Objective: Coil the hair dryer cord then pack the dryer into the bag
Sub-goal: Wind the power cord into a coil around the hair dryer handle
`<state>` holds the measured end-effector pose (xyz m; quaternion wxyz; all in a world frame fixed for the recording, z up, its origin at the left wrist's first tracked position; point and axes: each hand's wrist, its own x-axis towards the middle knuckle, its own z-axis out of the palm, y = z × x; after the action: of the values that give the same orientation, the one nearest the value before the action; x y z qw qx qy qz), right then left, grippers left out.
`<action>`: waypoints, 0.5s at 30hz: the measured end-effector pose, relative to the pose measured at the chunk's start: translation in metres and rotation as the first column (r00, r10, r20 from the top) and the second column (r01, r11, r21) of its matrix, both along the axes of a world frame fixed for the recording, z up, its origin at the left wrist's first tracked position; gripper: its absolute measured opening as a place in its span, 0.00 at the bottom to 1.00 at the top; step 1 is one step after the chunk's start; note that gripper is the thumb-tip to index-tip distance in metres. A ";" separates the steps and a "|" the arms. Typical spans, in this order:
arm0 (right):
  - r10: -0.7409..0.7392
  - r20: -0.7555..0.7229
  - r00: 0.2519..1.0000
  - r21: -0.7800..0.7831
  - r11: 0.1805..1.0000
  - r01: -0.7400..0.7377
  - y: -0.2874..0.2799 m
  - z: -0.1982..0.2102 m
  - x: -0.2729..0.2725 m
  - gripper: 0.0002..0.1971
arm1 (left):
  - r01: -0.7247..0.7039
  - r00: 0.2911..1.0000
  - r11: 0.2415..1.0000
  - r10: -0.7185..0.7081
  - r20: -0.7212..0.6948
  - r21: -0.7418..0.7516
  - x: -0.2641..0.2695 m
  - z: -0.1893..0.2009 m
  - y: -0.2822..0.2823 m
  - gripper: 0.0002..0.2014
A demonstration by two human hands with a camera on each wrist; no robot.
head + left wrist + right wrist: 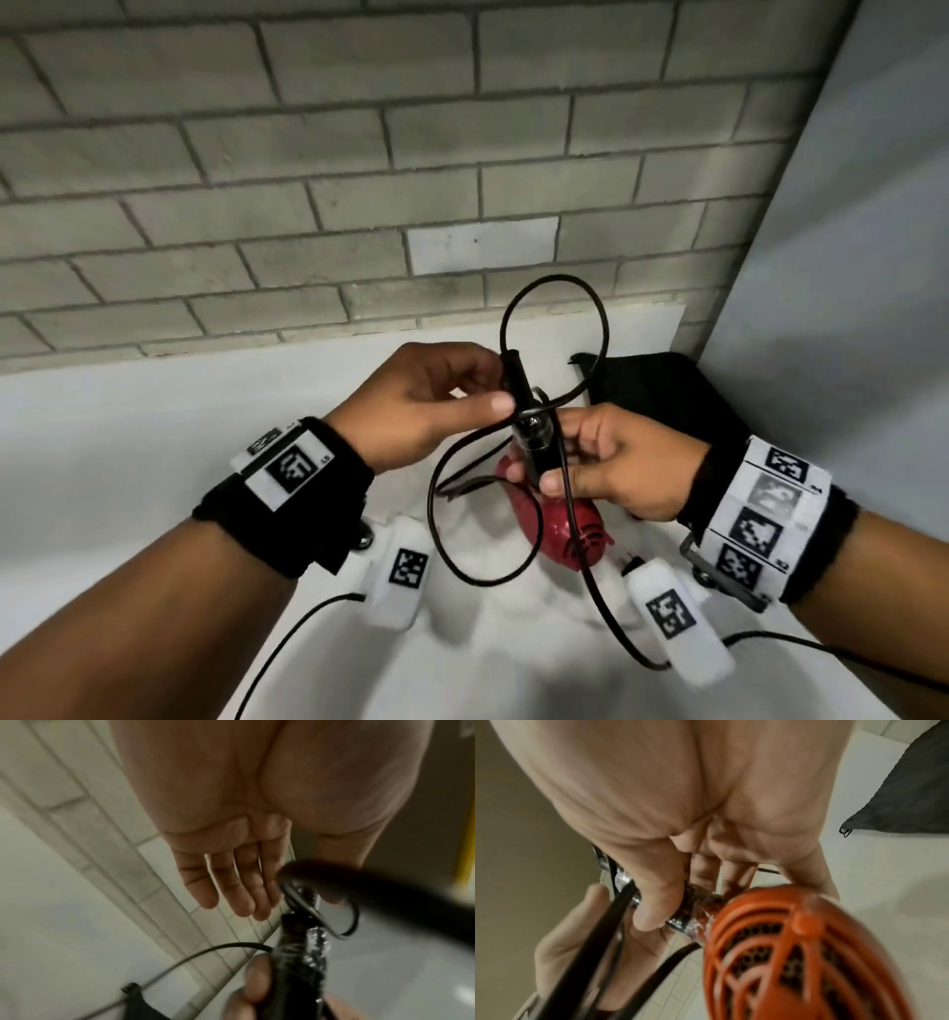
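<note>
The hair dryer is held above the white table, its red body (560, 534) low and its black handle (534, 442) pointing up. My right hand (570, 462) grips the handle, fingers curled round it (659, 902), with the red rear grille (795, 953) just below. My left hand (488, 401) pinches the black cord against the top of the handle between thumb and forefinger; its other fingers (239, 892) lie fairly straight. One cord loop (554, 277) stands above the hands and another (482, 582) hangs below. The black bag (662, 395) lies flat behind my right hand.
The white table (128, 462) meets a grey brick wall (308, 154) at the back and a plain grey panel (847, 257) on the right. Thin black cables (287, 642) trail from the wrist cameras. The bag's corner (911, 801) lies right of the dryer.
</note>
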<state>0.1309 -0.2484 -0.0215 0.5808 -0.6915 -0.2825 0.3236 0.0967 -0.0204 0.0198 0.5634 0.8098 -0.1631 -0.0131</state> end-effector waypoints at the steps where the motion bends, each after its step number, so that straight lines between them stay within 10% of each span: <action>1: 0.008 -0.017 1.000 0.019 1.000 -0.008 0.001 -0.001 0.001 0.18 | 0.025 1.000 0.998 -0.026 -0.017 -0.061 0.001 0.004 -0.005 0.17; 6: 0.012 0.017 1.000 0.047 0.999 -0.012 0.008 -0.004 0.001 0.15 | 0.040 0.995 0.997 -0.033 0.095 -0.069 0.003 0.010 -0.022 0.08; 11: -0.118 0.406 0.906 -0.254 0.938 0.235 -0.013 0.030 0.016 0.29 | -0.106 0.975 0.994 0.101 0.199 0.018 0.001 0.007 -0.018 0.10; 15: -0.282 0.347 0.894 0.054 0.958 0.281 -0.012 0.094 0.014 0.46 | -0.195 0.937 0.974 0.150 0.317 0.116 -0.002 0.012 -0.014 0.08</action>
<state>0.1450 -0.2601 0.0726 0.5626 -0.7709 -0.2789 0.1070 0.0952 -0.0348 0.0315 0.4695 0.8522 -0.1753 0.1501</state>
